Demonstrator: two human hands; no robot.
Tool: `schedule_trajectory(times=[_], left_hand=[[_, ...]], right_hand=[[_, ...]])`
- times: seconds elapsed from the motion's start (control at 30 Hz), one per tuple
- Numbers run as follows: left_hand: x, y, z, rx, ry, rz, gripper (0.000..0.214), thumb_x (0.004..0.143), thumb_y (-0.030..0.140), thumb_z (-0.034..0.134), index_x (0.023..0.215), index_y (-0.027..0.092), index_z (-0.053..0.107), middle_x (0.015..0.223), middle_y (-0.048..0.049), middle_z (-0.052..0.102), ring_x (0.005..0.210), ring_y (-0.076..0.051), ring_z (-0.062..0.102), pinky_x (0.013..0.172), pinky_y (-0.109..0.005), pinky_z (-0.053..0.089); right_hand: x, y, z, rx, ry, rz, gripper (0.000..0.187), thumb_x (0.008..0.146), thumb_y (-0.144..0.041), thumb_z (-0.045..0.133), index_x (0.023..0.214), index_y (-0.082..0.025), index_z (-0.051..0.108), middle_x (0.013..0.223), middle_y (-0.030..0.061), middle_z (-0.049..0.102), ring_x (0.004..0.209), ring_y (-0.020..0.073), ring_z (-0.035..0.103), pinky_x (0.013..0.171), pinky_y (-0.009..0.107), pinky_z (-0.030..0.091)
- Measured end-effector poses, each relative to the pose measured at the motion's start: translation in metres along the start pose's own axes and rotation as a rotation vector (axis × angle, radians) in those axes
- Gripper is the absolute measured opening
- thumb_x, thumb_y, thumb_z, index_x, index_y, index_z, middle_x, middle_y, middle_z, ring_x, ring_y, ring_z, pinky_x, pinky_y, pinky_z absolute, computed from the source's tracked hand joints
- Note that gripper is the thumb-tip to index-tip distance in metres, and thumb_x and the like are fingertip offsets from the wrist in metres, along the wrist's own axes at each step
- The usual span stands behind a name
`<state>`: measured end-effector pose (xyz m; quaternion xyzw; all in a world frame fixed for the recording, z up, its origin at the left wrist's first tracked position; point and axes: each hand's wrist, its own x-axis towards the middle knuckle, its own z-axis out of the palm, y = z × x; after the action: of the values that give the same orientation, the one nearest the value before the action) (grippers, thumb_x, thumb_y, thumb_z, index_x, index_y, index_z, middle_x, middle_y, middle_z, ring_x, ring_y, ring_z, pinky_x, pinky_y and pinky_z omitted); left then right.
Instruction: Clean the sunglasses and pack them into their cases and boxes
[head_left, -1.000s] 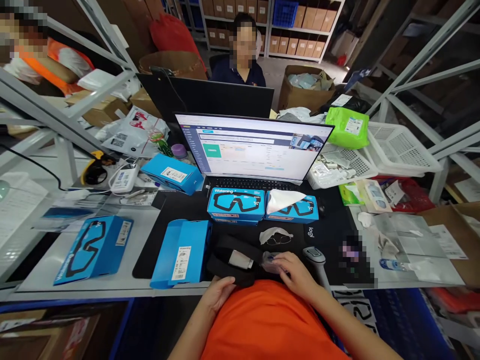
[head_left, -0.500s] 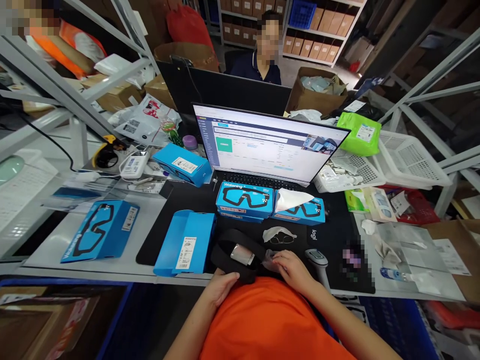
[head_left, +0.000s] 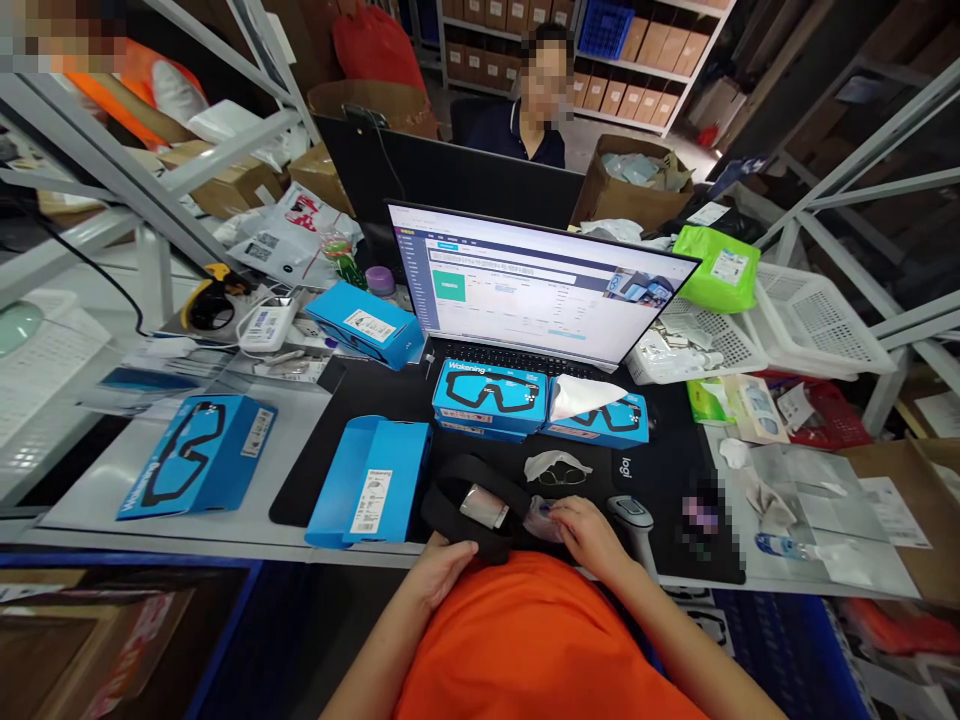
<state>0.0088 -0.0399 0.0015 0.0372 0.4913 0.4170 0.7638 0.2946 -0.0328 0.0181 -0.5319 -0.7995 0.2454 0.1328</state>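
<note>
My left hand (head_left: 444, 568) is closed on the near edge of a wide black band (head_left: 457, 480) curved into a loop, which looks like a goggle strap. Inside the loop shows a shiny pinkish-silver piece (head_left: 484, 506). My right hand (head_left: 586, 532) pinches a small clear plastic bag (head_left: 541, 520) beside the band's right side. Just beyond that hand lie thin-framed glasses (head_left: 564, 474) partly in a white wrapper. Left of the band, a blue box (head_left: 341, 480) with a white label lies with its flap open.
Blue goggle boxes (head_left: 491, 395) stand before the laptop (head_left: 517, 290); another box (head_left: 199, 455) is at left. A barcode scanner (head_left: 630, 512) lies by my right wrist. White baskets (head_left: 817, 315) and a green package (head_left: 718, 268) sit at right. A person (head_left: 536, 110) sits opposite.
The small plastic bag has shifted slightly and shows more plainly by my right fingers. My left hand keeps its hold on the black band. The view has tilted a little.
</note>
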Motion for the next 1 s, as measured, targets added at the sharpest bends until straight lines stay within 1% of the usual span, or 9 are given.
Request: schedule_trajectory(times=[0.1,0.2,0.33,0.43,0.53,0.6,0.7,0.8,1.0], left_hand=[[-0.001,0.000,0.000,0.002,-0.003,0.000,0.076,0.049,0.003,0.085,0.121,0.016,0.066,0.101,-0.0114,0.078,0.109,-0.037,0.070,0.104,-0.050,0.050],[-0.001,0.000,0.001,0.004,-0.002,0.001,0.076,0.048,0.003,0.085,0.121,0.016,0.066,0.100,-0.0113,0.079,0.108,-0.037,0.070,0.104,-0.051,0.050],[-0.003,-0.001,0.001,0.003,-0.001,0.002,0.074,0.049,0.003,0.084,0.120,0.016,0.066,0.101,-0.0114,0.078,0.108,-0.037,0.070,0.104,-0.050,0.050],[-0.004,0.000,0.002,0.001,0.006,0.003,0.074,0.048,0.004,0.085,0.119,0.016,0.066,0.099,-0.0112,0.079,0.107,-0.037,0.070,0.104,-0.050,0.050],[-0.006,0.001,0.004,-0.002,0.006,0.009,0.074,0.047,0.005,0.086,0.118,0.015,0.067,0.096,-0.0109,0.079,0.106,-0.036,0.071,0.102,-0.050,0.051],[-0.006,0.002,0.005,-0.003,0.005,0.012,0.073,0.047,0.005,0.086,0.117,0.015,0.067,0.095,-0.0104,0.079,0.104,-0.035,0.072,0.101,-0.049,0.052],[-0.006,0.002,0.005,-0.006,0.004,0.015,0.072,0.047,0.005,0.086,0.115,0.015,0.068,0.094,-0.0096,0.079,0.103,-0.035,0.072,0.100,-0.049,0.053],[-0.006,0.003,0.005,-0.010,0.001,0.015,0.069,0.047,0.004,0.085,0.114,0.015,0.068,0.093,-0.0092,0.079,0.103,-0.035,0.072,0.100,-0.049,0.053],[-0.005,0.003,0.004,-0.025,-0.037,0.013,0.069,0.047,0.004,0.084,0.113,0.015,0.069,0.096,-0.0097,0.079,0.107,-0.035,0.070,0.102,-0.050,0.051]], right_hand=[[0.007,0.021,-0.002,-0.083,0.019,0.074,0.037,0.085,-0.003,0.048,0.111,-0.017,0.070,0.111,0.0114,0.071,0.104,0.0264,0.065,0.093,0.043,0.052],[0.016,0.040,0.002,-0.165,0.015,0.127,0.047,0.082,0.000,0.048,0.124,-0.014,0.065,0.126,0.0151,0.067,0.119,0.0296,0.060,0.103,0.048,0.047],[0.026,0.052,0.009,-0.255,-0.044,0.172,0.057,0.080,0.000,0.053,0.134,-0.014,0.059,0.140,0.0164,0.059,0.131,0.0315,0.052,0.109,0.050,0.041],[0.033,0.054,0.012,-0.314,-0.125,0.193,0.046,0.084,0.000,0.053,0.125,-0.015,0.066,0.133,0.0169,0.064,0.128,0.0321,0.055,0.111,0.049,0.038],[0.041,0.053,0.011,-0.368,-0.208,0.225,0.031,0.091,-0.003,0.052,0.114,-0.015,0.070,0.120,0.0158,0.070,0.115,0.0289,0.063,0.104,0.047,0.045],[0.044,0.053,0.011,-0.395,-0.256,0.250,0.020,0.096,-0.015,0.057,0.113,-0.014,0.067,0.117,0.0121,0.069,0.109,0.0259,0.065,0.097,0.046,0.050],[0.046,0.052,0.010,-0.411,-0.317,0.273,0.023,0.097,-0.033,0.061,0.112,-0.015,0.065,0.115,0.0077,0.067,0.102,0.0226,0.066,0.092,0.046,0.054],[0.044,0.051,0.007,-0.401,-0.338,0.277,0.020,0.097,-0.024,0.059,0.113,-0.016,0.067,0.113,0.0094,0.069,0.105,0.0233,0.065,0.095,0.041,0.050],[0.041,0.049,0.003,-0.393,-0.315,0.329,0.034,0.089,-0.014,0.059,0.123,-0.016,0.065,0.121,0.0139,0.067,0.117,0.0278,0.060,0.098,0.033,0.043]])
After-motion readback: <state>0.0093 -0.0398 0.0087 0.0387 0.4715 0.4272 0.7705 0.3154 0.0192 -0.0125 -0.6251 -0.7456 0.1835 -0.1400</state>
